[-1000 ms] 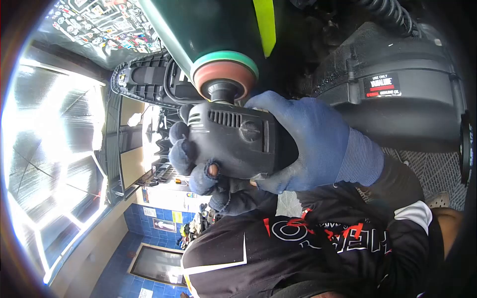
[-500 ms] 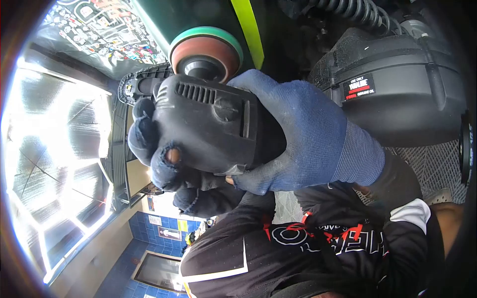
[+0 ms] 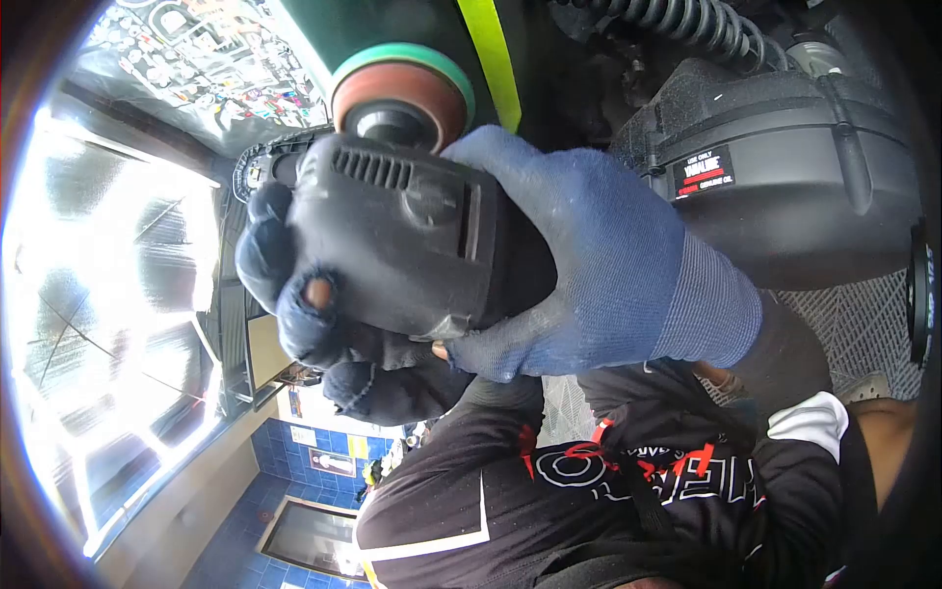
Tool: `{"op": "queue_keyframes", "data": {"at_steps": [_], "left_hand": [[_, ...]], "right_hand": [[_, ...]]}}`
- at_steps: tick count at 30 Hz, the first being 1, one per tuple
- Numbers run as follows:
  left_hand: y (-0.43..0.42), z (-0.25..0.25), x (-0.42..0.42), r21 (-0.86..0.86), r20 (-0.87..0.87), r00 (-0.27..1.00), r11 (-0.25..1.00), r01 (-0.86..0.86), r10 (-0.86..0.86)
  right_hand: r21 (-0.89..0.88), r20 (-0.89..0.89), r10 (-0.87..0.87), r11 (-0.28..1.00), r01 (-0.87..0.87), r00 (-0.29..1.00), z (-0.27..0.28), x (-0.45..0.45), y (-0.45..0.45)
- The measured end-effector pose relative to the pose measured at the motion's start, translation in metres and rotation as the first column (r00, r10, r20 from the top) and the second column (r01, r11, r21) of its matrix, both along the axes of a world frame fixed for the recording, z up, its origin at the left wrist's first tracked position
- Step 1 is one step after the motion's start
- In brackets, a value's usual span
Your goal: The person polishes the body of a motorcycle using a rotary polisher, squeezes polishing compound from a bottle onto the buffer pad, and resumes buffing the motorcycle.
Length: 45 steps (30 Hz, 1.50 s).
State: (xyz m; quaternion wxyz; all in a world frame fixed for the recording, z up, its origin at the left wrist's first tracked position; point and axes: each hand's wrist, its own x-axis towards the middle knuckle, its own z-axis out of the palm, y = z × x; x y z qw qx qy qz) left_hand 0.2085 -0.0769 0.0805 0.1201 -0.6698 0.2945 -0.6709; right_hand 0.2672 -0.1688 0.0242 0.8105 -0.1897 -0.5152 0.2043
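The left hand (image 3: 299,294), in a holed glove, was curled around the black polisher (image 3: 378,240), whose pad (image 3: 400,93) stood at or just beside the dark green panel (image 3: 392,25); it had moved farther up alongside the lime strip (image 3: 491,64) within the last second, facing another patch. The right hand (image 3: 613,250) was wrapped about the polisher's right side, near a black cover (image 3: 785,206).

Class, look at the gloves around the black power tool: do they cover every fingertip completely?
No, a bare fingertip shows through a torn glove against the black power tool.
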Motion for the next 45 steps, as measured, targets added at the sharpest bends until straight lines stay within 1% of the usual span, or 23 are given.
{"op": "queue_keyframes", "data": {"at_steps": [1, 3, 4, 6, 10, 12, 13, 15, 19, 21, 22, 24, 26, 31, 33, 34, 36, 37, 39, 40, 42, 43, 45], "left_hand": [[0.002, -0.003, -0.004, -0.013, -0.004, 1.0, 1.0, 0.009, -0.009], [0.005, 0.0, -0.015, -0.048, -0.022, 1.0, 0.999, 0.019, -0.02], [0.005, 0.001, -0.022, -0.049, -0.019, 1.0, 0.999, 0.012, -0.013], [0.002, 0.001, -0.039, -0.126, -0.04, 0.997, 0.99, 0.065, -0.07], [0.003, -0.01, -0.069, -0.276, -0.041, 0.988, 0.952, 0.13, -0.147], [0.004, -0.016, -0.081, -0.355, -0.027, 0.983, 0.921, 0.158, -0.18], [0.004, -0.019, -0.086, -0.399, -0.02, 0.979, 0.899, 0.18, -0.205], [0.004, -0.024, -0.092, -0.461, 0.001, 0.973, 0.864, 0.204, -0.229], [-0.004, -0.025, -0.087, -0.517, 0.033, 0.966, 0.822, 0.238, -0.258], [-0.012, -0.021, -0.075, -0.526, 0.098, 0.936, 0.781, 0.336, -0.337], [-0.011, -0.019, -0.073, -0.523, 0.1, 0.933, 0.78, 0.344, -0.344], [-0.006, -0.011, -0.064, -0.424, 0.143, 0.948, 0.848, 0.32, -0.286], [-0.002, -0.006, -0.057, -0.338, 0.175, 0.956, 0.898, 0.282, -0.235], [0.002, 0.007, -0.035, -0.228, 0.165, 0.972, 0.952, 0.202, -0.167], [0.002, 0.009, -0.028, -0.198, 0.151, 0.976, 0.963, 0.184, -0.155], [0.003, 0.005, -0.023, -0.174, 0.149, 0.98, 0.972, 0.16, -0.135], [-0.003, 0.01, -0.015, -0.144, 0.144, 0.983, 0.98, 0.137, -0.117], [-0.002, 0.01, -0.011, -0.127, 0.141, 0.984, 0.984, 0.126, -0.108], [-0.004, 0.009, -0.002, -0.091, 0.138, 0.987, 0.991, 0.099, -0.086], [-0.005, 0.008, 0.004, -0.072, 0.137, 0.987, 0.993, 0.089, -0.079], [-0.007, 0.008, 0.012, -0.047, 0.132, 0.989, 0.996, 0.073, -0.066], [-0.009, 0.008, 0.015, -0.032, 0.129, 0.99, 0.997, 0.065, -0.06], [-0.01, 0.005, 0.019, -0.012, 0.127, 0.991, 0.999, 0.047, -0.045]], "right_hand": [[-0.002, 0.001, 0.005, 1.0, -0.005, 1.0, -0.001, -0.002, 0.002], [0.027, 0.084, -0.029, 0.999, 0.027, 0.996, -0.004, -0.009, 0.007], [0.026, 0.087, -0.021, 0.999, 0.019, 0.996, -0.006, -0.011, 0.007], [-0.099, 0.208, -0.027, 0.994, 0.048, 0.978, -0.009, -0.015, 0.006], [-0.191, 0.228, 0.008, 0.981, 0.036, 0.974, -0.018, -0.034, 0.014], [-0.285, 0.353, 0.049, 0.957, 0.057, 0.934, -0.019, -0.038, 0.013], [-0.291, 0.359, 0.056, 0.955, 0.054, 0.932, -0.02, -0.039, 0.014], [-0.345, 0.453, 0.075, 0.933, 0.097, 0.888, -0.019, -0.039, 0.013], [-0.403, 0.467, 0.149, 0.913, 0.059, 0.872, -0.012, -0.033, 0.008], [-0.281, 0.38, 0.007, 0.953, 0.109, 0.925, -0.014, -0.032, 0.008], [-0.278, 0.383, -0.002, 0.953, 0.117, 0.924, -0.015, -0.028, 0.007], [-0.333, 0.392, 0.1, 0.942, 0.04, 0.915, -0.009, -0.016, 0.002], [-0.308, 0.366, 0.071, 0.95, 0.048, 0.928, -0.009, -0.012, 0.001], [-0.292, 0.297, 0.016, 0.953, 0.075, 0.955, 0.001, 0.0, -0.012], [-0.174, 0.176, -0.01, 0.984, 0.041, 0.984, 0.004, 0.005, -0.014], [-0.169, 0.173, -0.014, 0.985, 0.044, 0.985, 0.006, 0.009, -0.016], [-0.226, 0.17, 0.051, 0.974, -0.011, 0.984, 0.012, 0.02, -0.023], [-0.22, 0.169, 0.045, 0.975, -0.006, 0.985, 0.011, 0.019, -0.022], [0.001, -0.006, -0.102, 0.995, 0.102, 0.995, 0.007, 0.015, -0.015], [0.006, -0.006, -0.11, 0.994, 0.11, 0.994, 0.007, 0.016, -0.011], [0.218, -0.109, 0.051, 0.976, -0.026, 0.993, 0.013, 0.021, -0.008], [0.236, -0.113, 0.088, 0.97, -0.059, 0.99, 0.013, 0.025, -0.01], [0.207, -0.128, 0.147, 0.971, -0.118, 0.981, 0.017, 0.033, -0.014]]}}
